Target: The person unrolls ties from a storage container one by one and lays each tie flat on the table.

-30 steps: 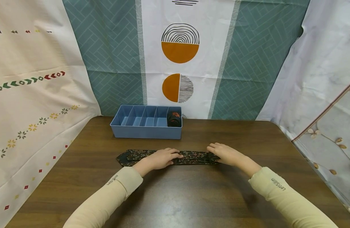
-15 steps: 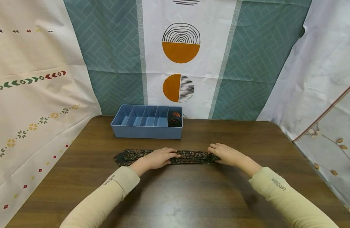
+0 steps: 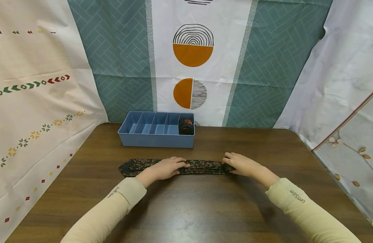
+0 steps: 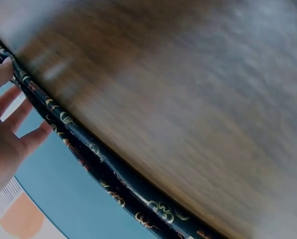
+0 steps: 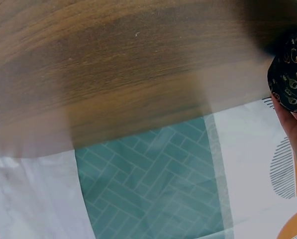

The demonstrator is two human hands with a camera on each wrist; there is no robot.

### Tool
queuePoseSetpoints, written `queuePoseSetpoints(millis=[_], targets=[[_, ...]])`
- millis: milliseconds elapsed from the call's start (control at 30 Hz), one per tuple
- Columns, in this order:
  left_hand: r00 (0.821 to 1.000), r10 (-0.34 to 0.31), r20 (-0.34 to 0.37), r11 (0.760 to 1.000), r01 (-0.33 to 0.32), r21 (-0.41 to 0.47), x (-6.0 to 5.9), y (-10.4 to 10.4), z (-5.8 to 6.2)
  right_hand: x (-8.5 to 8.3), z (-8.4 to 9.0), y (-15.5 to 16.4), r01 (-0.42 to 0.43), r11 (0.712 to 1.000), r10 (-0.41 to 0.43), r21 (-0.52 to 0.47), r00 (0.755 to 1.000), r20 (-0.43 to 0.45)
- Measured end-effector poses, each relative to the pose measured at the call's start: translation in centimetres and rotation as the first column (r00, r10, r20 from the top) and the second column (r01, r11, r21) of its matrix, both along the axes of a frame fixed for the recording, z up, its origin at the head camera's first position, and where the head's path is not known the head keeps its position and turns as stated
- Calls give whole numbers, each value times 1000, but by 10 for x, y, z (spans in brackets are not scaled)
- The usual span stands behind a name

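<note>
A dark necktie (image 3: 204,164) with a small gold and red pattern lies lengthwise across the table, its pointed end to the left. My left hand (image 3: 165,168) holds it near its middle; in the left wrist view the thumb lies on one side of the necktie (image 4: 96,149) and the fingers on the other. At the necktie's right end my right hand (image 3: 242,164) grips a bunched, rolled part. That rounded roll (image 5: 290,74) shows at the edge of the right wrist view, with fingers against it and the rest of the hand cut off.
Behind the necktie stands a blue divided box (image 3: 156,141). A dark rolled item with an orange motif (image 3: 186,126) sits in its rightmost compartment. The brown wooden table (image 3: 186,209) ends at patterned cloths (image 3: 265,67) hung at the back and sides.
My left hand has shifted a little to the left, and the necktie's pointed end has moved left with it. The right hand keeps its place at the rolled end.
</note>
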State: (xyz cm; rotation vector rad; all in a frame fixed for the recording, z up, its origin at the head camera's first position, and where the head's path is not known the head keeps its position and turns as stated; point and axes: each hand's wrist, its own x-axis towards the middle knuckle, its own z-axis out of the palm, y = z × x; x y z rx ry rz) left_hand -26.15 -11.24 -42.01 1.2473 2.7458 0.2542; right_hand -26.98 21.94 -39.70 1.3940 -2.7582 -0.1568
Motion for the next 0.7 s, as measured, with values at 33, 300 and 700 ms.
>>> queuePoseSetpoints(millis=[33, 300, 700], targets=[[1000, 0, 0, 1000, 0, 0, 0, -1, 0, 0, 0, 0, -2, 1000, 2, -3, 1000, 0], [1000, 7, 11, 1000, -7, 3, 2, -5, 3, 1, 1, 0, -3, 999, 4, -35, 1000, 25], [1000, 11, 18, 1000, -11, 2, 0, -9, 5, -2, 0, 1, 3, 999, -1, -38, 999, 40]])
